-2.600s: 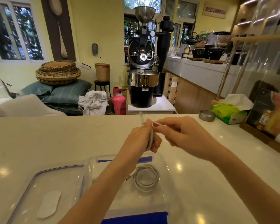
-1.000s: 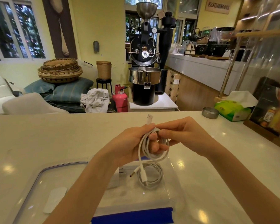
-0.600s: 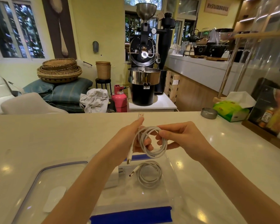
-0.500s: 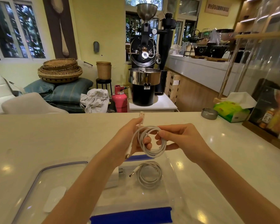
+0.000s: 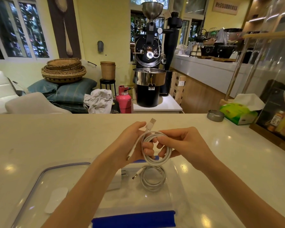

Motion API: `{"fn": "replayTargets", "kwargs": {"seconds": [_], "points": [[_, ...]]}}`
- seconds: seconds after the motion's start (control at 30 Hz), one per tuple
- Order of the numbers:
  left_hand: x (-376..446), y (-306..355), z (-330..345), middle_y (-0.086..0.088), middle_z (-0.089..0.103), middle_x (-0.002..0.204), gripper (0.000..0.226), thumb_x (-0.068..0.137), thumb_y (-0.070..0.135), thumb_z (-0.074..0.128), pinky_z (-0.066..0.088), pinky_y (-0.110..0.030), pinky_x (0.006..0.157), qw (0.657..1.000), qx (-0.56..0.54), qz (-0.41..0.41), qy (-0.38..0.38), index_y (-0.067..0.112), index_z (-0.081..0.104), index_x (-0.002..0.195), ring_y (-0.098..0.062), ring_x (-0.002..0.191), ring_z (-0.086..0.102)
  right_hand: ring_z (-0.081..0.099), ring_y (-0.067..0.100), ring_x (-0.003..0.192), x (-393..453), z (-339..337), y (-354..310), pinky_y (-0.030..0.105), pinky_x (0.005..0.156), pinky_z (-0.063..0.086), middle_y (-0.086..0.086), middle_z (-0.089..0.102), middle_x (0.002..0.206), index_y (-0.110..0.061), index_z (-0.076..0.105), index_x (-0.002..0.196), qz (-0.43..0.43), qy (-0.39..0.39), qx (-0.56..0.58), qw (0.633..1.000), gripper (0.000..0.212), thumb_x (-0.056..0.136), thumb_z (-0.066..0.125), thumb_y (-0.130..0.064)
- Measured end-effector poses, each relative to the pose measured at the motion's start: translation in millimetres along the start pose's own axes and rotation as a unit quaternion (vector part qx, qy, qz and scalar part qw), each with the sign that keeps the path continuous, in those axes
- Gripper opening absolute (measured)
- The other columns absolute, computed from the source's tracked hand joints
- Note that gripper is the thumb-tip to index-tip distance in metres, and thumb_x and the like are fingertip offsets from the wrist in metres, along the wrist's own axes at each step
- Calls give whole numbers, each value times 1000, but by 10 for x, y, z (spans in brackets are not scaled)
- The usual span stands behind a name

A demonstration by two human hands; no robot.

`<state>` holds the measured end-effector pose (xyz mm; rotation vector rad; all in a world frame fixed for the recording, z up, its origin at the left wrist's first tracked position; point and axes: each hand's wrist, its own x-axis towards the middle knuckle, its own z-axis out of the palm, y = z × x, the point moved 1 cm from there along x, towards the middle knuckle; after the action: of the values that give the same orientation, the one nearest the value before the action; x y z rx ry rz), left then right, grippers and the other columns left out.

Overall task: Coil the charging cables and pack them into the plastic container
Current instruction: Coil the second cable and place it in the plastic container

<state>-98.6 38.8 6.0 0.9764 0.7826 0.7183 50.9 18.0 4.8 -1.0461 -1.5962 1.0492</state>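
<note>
- Head view: at frame centre, my left hand (image 5: pixel 130 145) and my right hand (image 5: pixel 181 143) are both gripping a coiled white cable (image 5: pixel 156 148) above the desk (image 5: pixel 39 137).
- Below them, a second coiled cable (image 5: pixel 152 179) is lying inside the clear plastic container (image 5: pixel 174 181).
- The container's lid (image 5: pixel 39 186) is resting at lower left.

Counter: we work at a pale, glossy countertop (image 5: pixel 56 142) showing ceiling-light reflections.
Near edge: we see a clear plastic container (image 5: pixel 176 181) with blue clips resting on it.
Left of that: its clear lid (image 5: pixel 39 183) lies flat just beside it.
Far right: a round metal tin (image 5: pixel 215 115) sits near a green tissue pack (image 5: pixel 237 114).
</note>
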Motion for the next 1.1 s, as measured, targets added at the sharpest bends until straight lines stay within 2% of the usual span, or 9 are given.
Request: {"fn": "replayTargets", "kwargs": {"seconds": [0.13,0.23,0.33,0.5,0.6,0.73,0.87,1.0,1.1], "points": [[-45,27,-57,-10,59,58,43,89,26,26,50,-33,62,999,-5,31,22,3,59,72,-20,53,56,68,18,56,13,-23,47,24,52,56,4,71,64,-22,72,85,17,31,39,999,17,82,61,-9],[-52,24,-108,-12,70,75,34,92,17,35,59,-32,62,995,23,81,61,0,64,86,-21,65,69,67,16,54,19,-48,96,24,53,56,2,71,62,-19,72,87,25,61,63,996,16,82,60,-11],[-36,21,-132,-13,69,88,30,94,16,41,59,-28,65,986,40,124,102,-3,63,102,-20,75,70,67,16,54,37,-80,133,25,54,57,2,71,62,-14,71,89,37,102,93,990,14,82,60,-11],[-16,-13,-99,-7,68,85,18,92,12,47,57,-23,67,959,3,214,186,8,64,94,-16,79,67,69,16,56,74,-110,170,25,53,57,7,70,67,-14,71,83,65,163,146,974,11,83,60,-11],[-25,-48,-43,-3,70,83,17,90,14,50,55,-17,66,924,74,299,227,16,67,95,-11,80,67,68,15,56,107,-101,175,25,54,57,9,69,69,-12,70,82,75,184,159,967,11,84,60,-10],[-74,-30,-13,7,70,76,17,84,16,59,49,-14,65,818,313,437,207,26,68,94,-6,74,64,68,14,55,141,-97,169,25,52,57,8,68,66,-12,71,80,65,205,149,965,11,83,61,-10],[-84,-38,36,8,64,73,17,82,14,63,42,-6,62,742,490,405,214,16,72,96,-8,68,59,69,15,57,121,-72,145,22,51,55,7,69,67,-17,70,79,27,213,108,971,14,84,59,-12],[-95,-22,39,9,64,70,17,83,17,62,43,-7,68,770,489,334,238,16,73,97,-6,69,62,70,16,61,80,-16,110,20,52,55,5,71,72,-27,68,75,-17,214,74,974,19,85,57,-15],[-84,-9,24,13,59,72,15,81,17,65,44,-3,61,789,473,304,246,17,74,93,1,60,62,70,16,62,71,20,105,20,52,55,1,71,73,-31,67,77,-34,217,61,974,20,85,57,-16]]}}
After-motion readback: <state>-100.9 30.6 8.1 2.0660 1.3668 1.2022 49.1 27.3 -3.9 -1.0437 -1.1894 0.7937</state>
